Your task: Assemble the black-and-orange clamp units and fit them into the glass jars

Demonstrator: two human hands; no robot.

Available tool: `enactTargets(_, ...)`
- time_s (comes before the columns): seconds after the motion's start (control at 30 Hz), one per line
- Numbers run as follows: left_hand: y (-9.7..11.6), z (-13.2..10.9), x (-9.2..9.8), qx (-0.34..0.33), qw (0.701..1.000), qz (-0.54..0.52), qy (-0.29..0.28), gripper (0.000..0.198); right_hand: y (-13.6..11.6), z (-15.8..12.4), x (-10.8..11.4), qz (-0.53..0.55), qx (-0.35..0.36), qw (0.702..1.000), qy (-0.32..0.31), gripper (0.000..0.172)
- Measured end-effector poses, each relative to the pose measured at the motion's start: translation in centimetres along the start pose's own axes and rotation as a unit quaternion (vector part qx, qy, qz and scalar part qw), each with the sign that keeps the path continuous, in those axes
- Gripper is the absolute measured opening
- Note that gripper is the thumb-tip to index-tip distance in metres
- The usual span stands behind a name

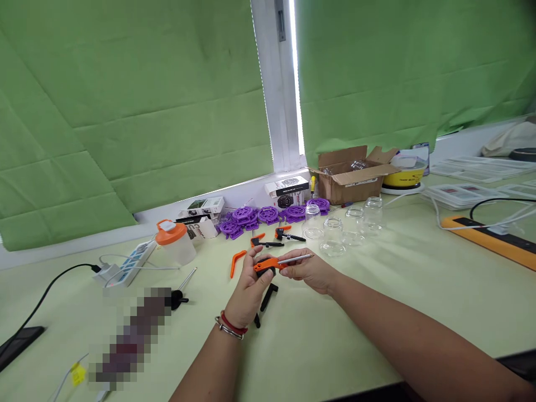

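Note:
My left hand (248,290) is closed around a small orange-and-black handle piece (267,264), held above the table. A thin silver metal rod (296,258) reaches right from it, across my right hand. My right hand (313,271) is closed too, its fingertips pinching the piece's right end by the rod. Below my hands lie black handle parts (268,298), partly hidden by my left hand. A loose orange lever (237,263) rests just left of my left fingers. Two more orange-and-black handle pieces, one nearer (265,242) and one farther (288,235), lie beyond my hands.
Purple wheel-shaped parts (268,215), printed boxes (287,192) and an open cardboard box (354,190) line the back. Several clear jars (333,239) stand right of centre. Left are an orange-lidded bottle (178,245), a power strip (136,262) and a black-knobbed metal rod (177,300).

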State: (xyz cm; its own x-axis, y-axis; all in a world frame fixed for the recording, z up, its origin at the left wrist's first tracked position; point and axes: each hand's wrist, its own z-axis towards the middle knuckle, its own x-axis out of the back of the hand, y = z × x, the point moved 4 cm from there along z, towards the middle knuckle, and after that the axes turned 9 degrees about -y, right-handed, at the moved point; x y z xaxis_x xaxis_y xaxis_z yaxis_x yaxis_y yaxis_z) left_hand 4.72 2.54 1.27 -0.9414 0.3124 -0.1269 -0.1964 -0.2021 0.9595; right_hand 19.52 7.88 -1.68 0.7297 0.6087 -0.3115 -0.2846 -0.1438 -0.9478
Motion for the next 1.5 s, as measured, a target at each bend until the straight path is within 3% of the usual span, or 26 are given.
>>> enactTargets(0.1, 0.1, 0.1, -0.1, -0.003, 0.998, -0.056, 0.019, 0.041, 0.3, 0.1, -0.2, -0.003, 0.001, 1.0, 0.007, 0.039)
enactTargets(0.23, 0.1, 0.5, 0.0, 0.015, 0.998, -0.035, 0.049, 0.03, 0.6, 0.4, -0.7, -0.019, 0.001, 1.0, -0.006, 0.042)
enactTargets(0.33, 0.3, 0.9, 1.6, -0.003, 0.994, -0.019, 0.111, 0.024, 0.5, 0.6, -1.0, -0.072, 0.023, 0.996, -0.037, 0.046)
enactTargets(0.4, 0.6, 0.9, 3.6, -0.038, 0.983, -0.026, 0.178, 0.022, 0.6, 0.6, -0.8, -0.17, 0.029, 0.985, -0.027, 0.046)
enactTargets(0.5, 0.8, 0.7, 6.6, -0.073, 0.965, -0.034, 0.25, 0.02, 0.7, 0.3, -0.7, -0.362, 0.053, 0.931, -0.001, 0.036)
enactTargets(0.6, 1.0, 0.4, 8.6, -0.102, 0.948, -0.054, 0.298, 0.017, 0.6, 0.1, -1.9, -0.496, 0.112, 0.861, -0.03, 0.025)
enactTargets(0.7, 1.0, 0.3, 9.0, -0.111, 0.943, -0.058, 0.308, 0.017, 0.7, 0.7, -3.0, -0.572, 0.14, 0.807, -0.047, 0.026)
enactTargets(0.83, 0.9, 0.4, 8.5, -0.096, 0.948, -0.037, 0.301, 0.018, 0.9, 3.5, -3.8, -0.649, 0.131, 0.746, -0.068, 0.033)
enactTargets(1.03, 0.5, 0.4, 8.9, -0.082, 0.945, -0.048, 0.313, 0.02, 1.7, 8.0, -5.8, -0.811, 0.095, 0.554, -0.166, 0.022)
enactTargets(1.3, 0.5, 0.4, 8.7, -0.071, 0.95, -0.067, 0.298, 0.021, 2.2, 8.4, -7.2, -0.851, 0.174, 0.438, -0.231, 0.014)
enactTargets(1.5, 0.3, 0.4, 8.6, -0.092, 0.951, -0.102, 0.277, 0.023, 1.8, 7.5, -7.1, -0.858, 0.194, 0.412, -0.24, 0.014)
